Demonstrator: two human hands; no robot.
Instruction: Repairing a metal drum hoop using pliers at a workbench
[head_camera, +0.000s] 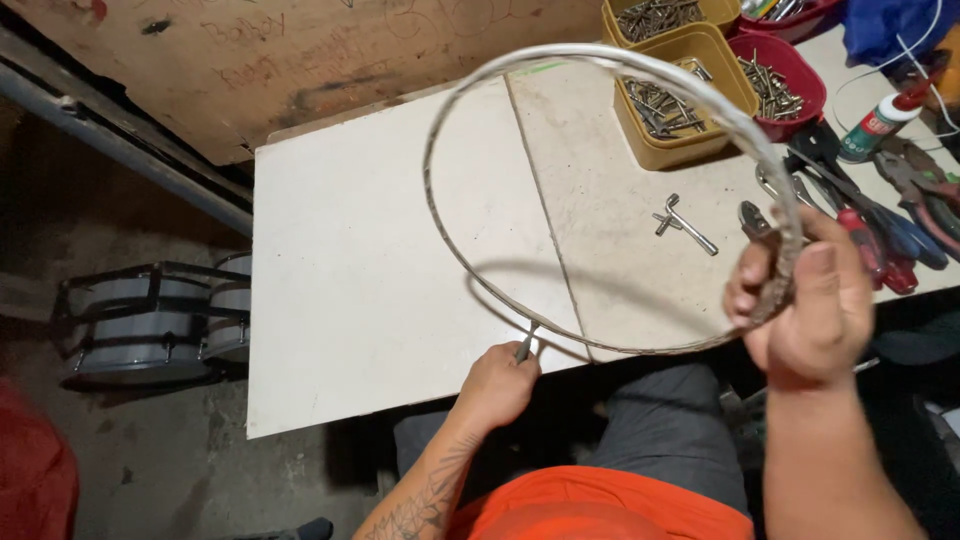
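A large thin metal hoop (470, 95), pale and worn, hangs tilted above the white tabletop (360, 250). My right hand (805, 300) is shut on the hoop's right side and holds it up. My left hand (495, 385) is at the table's near edge, closed on a small slim metal tool (526, 345) whose tip touches the hoop's lower rim. A small T-shaped metal key (682, 225) lies on the table inside the ring.
Yellow tubs (690, 145) and a red bowl (800, 65) of screws and bolts stand at the back right. Pliers and screwdrivers (880, 225) and a glue bottle (880, 120) lie at the right. Drums (150, 320) sit on the floor at left.
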